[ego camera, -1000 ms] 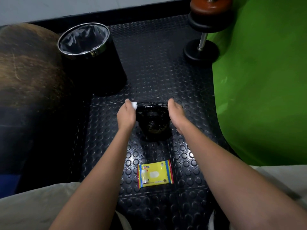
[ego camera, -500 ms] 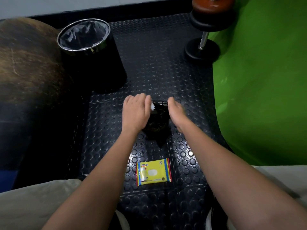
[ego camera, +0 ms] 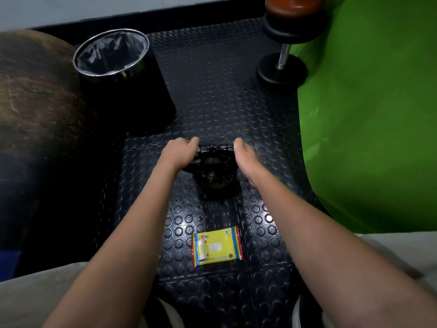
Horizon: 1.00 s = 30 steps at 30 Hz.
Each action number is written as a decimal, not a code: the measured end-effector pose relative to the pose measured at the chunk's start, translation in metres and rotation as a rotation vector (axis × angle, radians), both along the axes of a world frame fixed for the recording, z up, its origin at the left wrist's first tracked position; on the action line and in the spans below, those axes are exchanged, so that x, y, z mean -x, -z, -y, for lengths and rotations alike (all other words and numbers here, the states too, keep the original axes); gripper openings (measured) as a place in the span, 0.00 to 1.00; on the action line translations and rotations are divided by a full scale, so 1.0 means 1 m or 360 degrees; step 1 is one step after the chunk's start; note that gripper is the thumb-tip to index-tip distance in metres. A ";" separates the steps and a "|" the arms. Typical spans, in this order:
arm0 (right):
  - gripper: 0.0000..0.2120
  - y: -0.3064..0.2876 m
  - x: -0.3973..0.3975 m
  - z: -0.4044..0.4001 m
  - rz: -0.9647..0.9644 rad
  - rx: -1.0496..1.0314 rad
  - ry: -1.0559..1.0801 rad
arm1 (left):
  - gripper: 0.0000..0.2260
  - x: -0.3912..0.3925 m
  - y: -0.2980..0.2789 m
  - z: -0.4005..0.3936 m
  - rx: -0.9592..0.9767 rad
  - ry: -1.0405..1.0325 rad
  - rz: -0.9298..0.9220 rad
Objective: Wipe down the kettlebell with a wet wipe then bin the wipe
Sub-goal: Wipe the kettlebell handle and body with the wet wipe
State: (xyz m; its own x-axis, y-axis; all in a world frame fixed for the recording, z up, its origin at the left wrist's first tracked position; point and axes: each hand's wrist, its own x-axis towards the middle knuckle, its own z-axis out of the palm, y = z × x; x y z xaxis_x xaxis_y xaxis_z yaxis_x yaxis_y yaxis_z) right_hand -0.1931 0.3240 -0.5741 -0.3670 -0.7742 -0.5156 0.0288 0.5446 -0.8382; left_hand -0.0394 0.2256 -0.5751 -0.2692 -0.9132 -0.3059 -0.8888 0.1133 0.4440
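Far left, a big brown rounded shape [ego camera: 35,95] fills the edge of my view, blurred, and I can't say what it is. Next to it stands the black bin [ego camera: 127,91], chrome rim, grey liner inside, upright on the studded black rubber floor [ego camera: 212,91], well apart from my hands.

Now my left hand [ego camera: 182,151]: it's on the left end of the kettlebell handle, fingers curled over the far side where I can't see them. The wipe is out of sight in this view, so whether it's under that hand I can't tell. The kettlebell [ego camera: 216,174] sits on the floor right between my two hands, black and glossy, with speckled wear on the body just this side of the handle. My right hand [ego camera: 244,153] is at the handle's right end, touching it, fingers bent down behind it; how firmly it grips I can't make out.

Nearer to me, between my forearms, lies the yellow wipes pack [ego camera: 217,249], flat, with red and blue zigzag edges and a white flap in the middle. I can read "10" near its top left corner; the rest of the print is too small.

Further right, at the top, a dumbbell [ego camera: 283,55] stands on end with its chrome bar, a brown plate uppermost. Beside it, a bright green mat [ego camera: 369,114] curves down the right side.
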 end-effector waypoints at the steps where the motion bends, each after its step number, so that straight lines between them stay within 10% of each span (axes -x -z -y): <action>1: 0.27 0.000 0.001 0.001 -0.0010 -0.0005 -0.0010 | 0.22 0.004 -0.002 0.002 0.0011 0.0113 0.0141; 17: 0.21 0.001 0.000 0.003 -0.0103 0.0017 -0.0050 | 0.16 0.039 0.008 -0.057 0.1161 0.0378 0.0214; 30: 0.25 0.002 0.001 0.005 -0.0096 0.0023 0.0009 | 0.18 -0.006 0.048 -0.053 0.0908 -0.0296 -0.0629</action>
